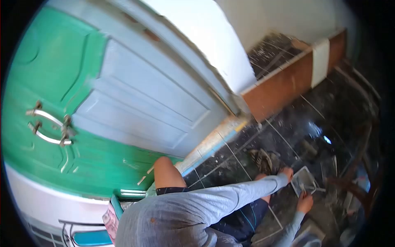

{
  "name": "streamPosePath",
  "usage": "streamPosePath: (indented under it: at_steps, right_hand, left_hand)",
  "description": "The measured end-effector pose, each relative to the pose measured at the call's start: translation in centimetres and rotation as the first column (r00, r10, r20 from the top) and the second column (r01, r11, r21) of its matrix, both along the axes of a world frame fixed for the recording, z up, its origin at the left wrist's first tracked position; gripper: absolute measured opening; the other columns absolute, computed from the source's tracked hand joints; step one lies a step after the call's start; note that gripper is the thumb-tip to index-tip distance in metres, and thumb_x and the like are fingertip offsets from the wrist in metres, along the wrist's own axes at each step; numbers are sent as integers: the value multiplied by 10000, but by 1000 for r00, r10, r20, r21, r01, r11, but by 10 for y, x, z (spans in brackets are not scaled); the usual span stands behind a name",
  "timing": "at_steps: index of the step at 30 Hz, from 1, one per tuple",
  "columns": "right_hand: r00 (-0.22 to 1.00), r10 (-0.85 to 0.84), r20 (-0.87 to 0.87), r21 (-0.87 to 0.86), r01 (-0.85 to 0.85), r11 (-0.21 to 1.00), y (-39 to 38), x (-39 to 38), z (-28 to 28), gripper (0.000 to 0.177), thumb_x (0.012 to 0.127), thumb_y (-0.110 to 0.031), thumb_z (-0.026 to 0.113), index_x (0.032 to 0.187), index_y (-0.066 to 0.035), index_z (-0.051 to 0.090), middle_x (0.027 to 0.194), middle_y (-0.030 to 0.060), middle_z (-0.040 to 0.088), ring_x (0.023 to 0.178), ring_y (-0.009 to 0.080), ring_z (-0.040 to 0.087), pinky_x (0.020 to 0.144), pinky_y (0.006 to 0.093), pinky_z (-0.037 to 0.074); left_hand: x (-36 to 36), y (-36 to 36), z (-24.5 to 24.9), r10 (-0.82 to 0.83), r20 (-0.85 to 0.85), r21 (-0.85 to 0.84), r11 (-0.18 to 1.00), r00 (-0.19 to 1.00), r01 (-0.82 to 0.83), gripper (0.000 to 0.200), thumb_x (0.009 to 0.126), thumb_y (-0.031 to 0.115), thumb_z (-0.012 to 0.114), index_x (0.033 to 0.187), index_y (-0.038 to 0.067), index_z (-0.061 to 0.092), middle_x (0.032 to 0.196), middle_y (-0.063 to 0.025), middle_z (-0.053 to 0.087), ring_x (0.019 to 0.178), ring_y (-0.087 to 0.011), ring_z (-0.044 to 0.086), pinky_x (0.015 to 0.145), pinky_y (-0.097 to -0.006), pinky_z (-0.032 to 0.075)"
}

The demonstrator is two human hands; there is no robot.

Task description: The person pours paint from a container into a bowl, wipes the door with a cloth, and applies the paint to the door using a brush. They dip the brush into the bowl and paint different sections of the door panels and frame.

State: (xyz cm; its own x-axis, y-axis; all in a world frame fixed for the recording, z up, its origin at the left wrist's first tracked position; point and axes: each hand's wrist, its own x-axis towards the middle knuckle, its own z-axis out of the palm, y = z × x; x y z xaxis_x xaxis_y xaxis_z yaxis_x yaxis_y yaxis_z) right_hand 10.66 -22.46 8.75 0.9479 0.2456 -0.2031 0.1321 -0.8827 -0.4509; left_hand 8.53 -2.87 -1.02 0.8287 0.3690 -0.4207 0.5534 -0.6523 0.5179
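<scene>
My left hand (286,173) is closed at the near-left edge of a small grey rectangular paint tray (298,188), low over the dark floor. My right hand (305,202) is closed around the handle of what looks like a paint roller (303,188), with its pale, thin frame over the tray. The roller's head is too small and blurred to make out. Both arms wear grey sleeves and reach to the right of the view. Beside my left hand is a shoe (263,160), near my bent knees.
A door (135,94), part green and part pale grey, fills the left, with two curved metal handles (49,127). A brown board (279,99) stands on edge across the dark tiled floor (284,138). A dark wooden frame (354,185) is at right. A blue-seated chair (92,237) stands lower left.
</scene>
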Motion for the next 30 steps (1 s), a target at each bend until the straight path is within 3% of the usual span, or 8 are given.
streamPosePath:
  at_steps: [2,7,12,15,19,22,25,30]
  right_hand:
    - [1000,24,11,-97,-23,995,14,-3,-14,243,868,-262,603,975,-59,684,844,229,666,787,434,641,668,531,494]
    - [998,19,-68,-63,-23,998,33,0,2,271,884,-257,589,1069,-80,677,884,213,683,813,418,648,680,522,498]
    - [998,43,-35,65,-41,997,30,-2,4,328,879,-292,595,1111,-85,698,895,237,676,830,421,646,709,521,503]
    - [998,-3,-65,9,4,1000,25,-3,23,346,887,-336,612,1115,-91,697,922,223,683,839,404,651,718,509,511]
    - [994,-12,-105,20,14,1000,17,-11,43,415,884,-396,619,1166,-98,682,986,212,691,896,417,649,772,524,512]
    - [996,-11,-90,40,15,999,17,-16,22,421,885,-404,616,1157,-91,686,997,211,692,904,415,650,785,528,512]
    - [991,-88,-105,1,88,996,19,-16,14,416,884,-405,620,1141,-87,695,982,209,696,893,410,652,781,527,514]
    - [994,-109,-11,57,110,992,20,1,-10,326,901,-293,595,1143,-90,673,907,228,685,821,406,663,704,498,520]
  left_hand:
    - [-22,25,-1,-29,101,-98,994,994,39,97,766,143,655,817,110,732,927,-187,686,908,-387,655,762,-489,539]
    - [-68,54,23,-103,475,-219,948,874,231,431,841,237,676,1232,72,601,1070,-179,612,1023,-367,558,911,-433,437]
    - [-102,91,63,211,128,476,844,969,-247,500,847,213,660,1328,155,537,1446,-123,410,1420,-344,248,1120,-559,270]
    - [-108,124,47,-1,-117,413,909,993,49,532,825,194,686,1334,185,533,1501,-91,357,1474,-343,108,1160,-615,144]
    - [-109,143,63,-212,-54,361,907,976,217,535,797,246,735,1291,143,558,1422,-132,450,1429,-342,247,1163,-522,230]
    - [-113,144,54,-20,5,9,1000,1000,20,665,750,395,763,1281,58,547,1306,-200,536,1273,-397,449,1069,-458,373]
    - [-102,144,85,-97,-203,-262,964,974,41,898,690,588,737,1315,-10,498,1205,-245,581,1096,-427,560,946,-442,448]
    - [-94,143,58,-162,-345,-288,956,925,60,758,722,666,666,990,-42,701,1097,-266,656,1020,-365,628,865,-421,476]
